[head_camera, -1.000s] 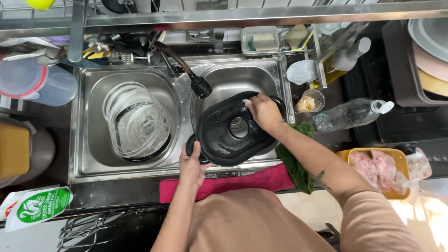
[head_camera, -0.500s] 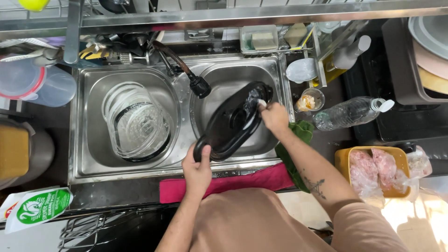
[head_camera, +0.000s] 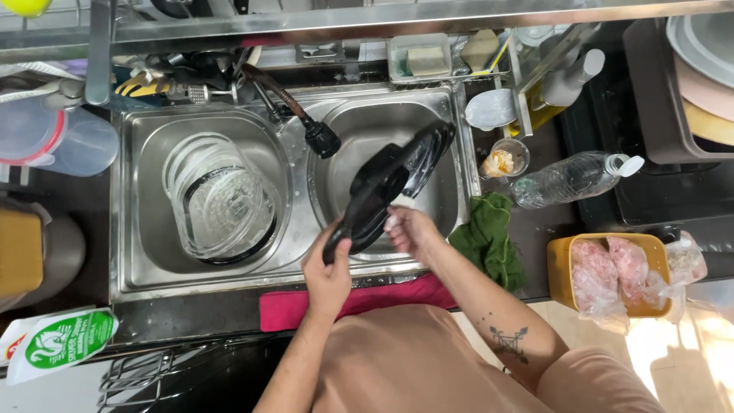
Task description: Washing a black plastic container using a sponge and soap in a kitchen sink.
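The left hand (head_camera: 330,268) is closed in a firm grip around the lower edge of a black pan lid (head_camera: 390,191), holding it tilted on its edge over the right sink basin (head_camera: 451,145). The right hand (head_camera: 409,229) presses against the underside of the lid near its lower part, fingers loosely curled and wet with what looks like soap foam; whether a sponge sits inside that grip cannot be told.

The lid slants from the left hand up toward the far right corner of the basin. Just beside its upper left, a black spray tap head (head_camera: 323,140) hangs over the divider between the basins. The left sink basin (head_camera: 138,153) holds a clear glass container (head_camera: 222,199).

A pink cloth (head_camera: 287,308) lies along the front edge of the worktop (head_camera: 550,222), below the hands. To the right of the sink sit a crumpled green cloth (head_camera: 489,237), a lying plastic bottle (head_camera: 569,180) and a yellow tray (head_camera: 562,275) of raw meat in plastic.

This reads as the scrubbing stage of washing the lid. Rinsing would call for bringing the lid under the tap head while keeping the left hand's hold steady.
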